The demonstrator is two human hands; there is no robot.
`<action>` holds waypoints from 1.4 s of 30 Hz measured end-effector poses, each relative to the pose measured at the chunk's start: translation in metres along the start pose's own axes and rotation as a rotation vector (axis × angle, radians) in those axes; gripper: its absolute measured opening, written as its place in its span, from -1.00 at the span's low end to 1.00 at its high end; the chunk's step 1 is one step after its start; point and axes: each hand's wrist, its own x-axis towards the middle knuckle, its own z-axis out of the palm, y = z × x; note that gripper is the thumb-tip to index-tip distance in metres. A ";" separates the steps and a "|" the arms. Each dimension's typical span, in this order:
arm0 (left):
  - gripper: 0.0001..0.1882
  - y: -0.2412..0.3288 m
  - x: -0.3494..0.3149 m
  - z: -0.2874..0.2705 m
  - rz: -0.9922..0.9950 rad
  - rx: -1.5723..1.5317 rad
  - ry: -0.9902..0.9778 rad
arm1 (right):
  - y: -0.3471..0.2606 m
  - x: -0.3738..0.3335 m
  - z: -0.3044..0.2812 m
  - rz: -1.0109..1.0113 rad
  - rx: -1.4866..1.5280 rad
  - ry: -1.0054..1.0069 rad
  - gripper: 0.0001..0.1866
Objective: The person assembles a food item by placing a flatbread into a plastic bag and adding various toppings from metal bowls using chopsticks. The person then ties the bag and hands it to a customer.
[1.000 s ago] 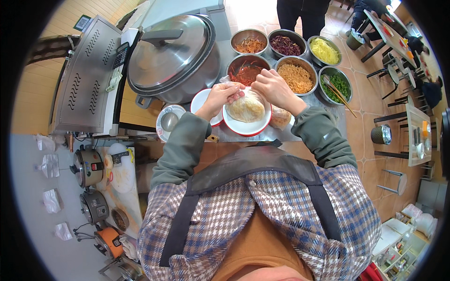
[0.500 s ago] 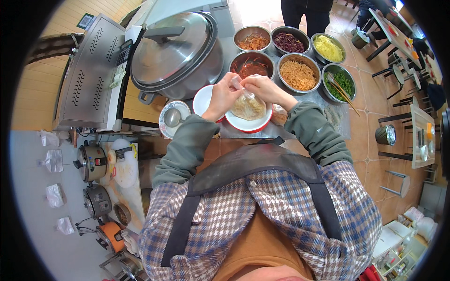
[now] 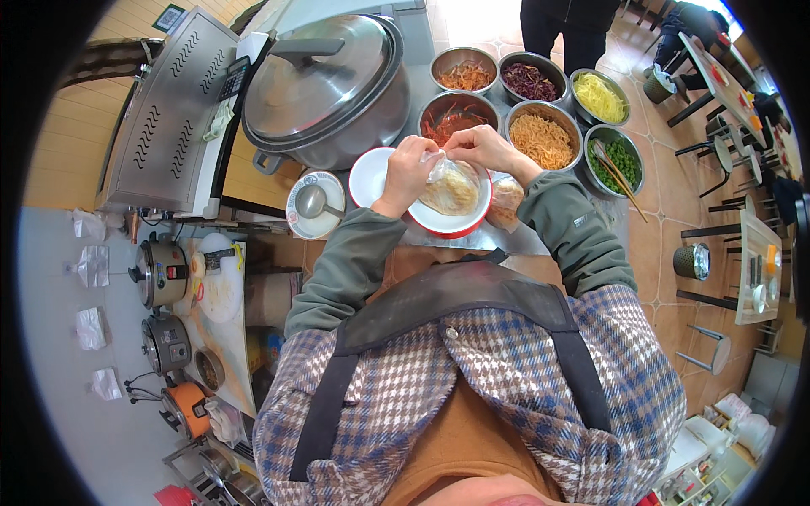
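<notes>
A clear plastic bag (image 3: 450, 192) with pale food inside hangs over or rests in a white bowl with a red outer side (image 3: 479, 221). My left hand (image 3: 407, 175) pinches the bag's gathered top from the left. From the right, my right hand (image 3: 488, 152) grips the same top, with its fingertips close to the left ones. Just right of the bowl lies another clear bag of food (image 3: 505, 202), touched by neither hand. A second white bowl (image 3: 365, 179) sits partly behind my left hand.
Steel bowls of shredded vegetables stand beyond my hands, one with green pieces (image 3: 614, 160) and chopsticks. A large lidded pot (image 3: 337, 93) is at the far left. Nearer is a plate (image 3: 302, 221) with a ladle (image 3: 314, 202). A person (image 3: 567, 34) stands across the table.
The bag's top looks wider and looser between my fingers than before. My hands have shifted slightly apart, and the view has tilted a little.
</notes>
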 end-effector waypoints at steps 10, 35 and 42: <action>-0.87 0.053 0.010 -0.039 0.141 -0.078 -0.091 | -0.038 -0.032 -0.007 -0.280 -0.304 0.151 -0.89; -0.84 0.093 -0.104 -0.091 -0.130 -0.272 0.009 | 0.178 -0.267 0.011 0.304 -0.905 0.842 -0.60; -0.85 0.024 -0.360 -0.284 -0.987 -0.137 0.375 | -0.039 -0.128 0.049 0.055 -0.399 1.123 -0.68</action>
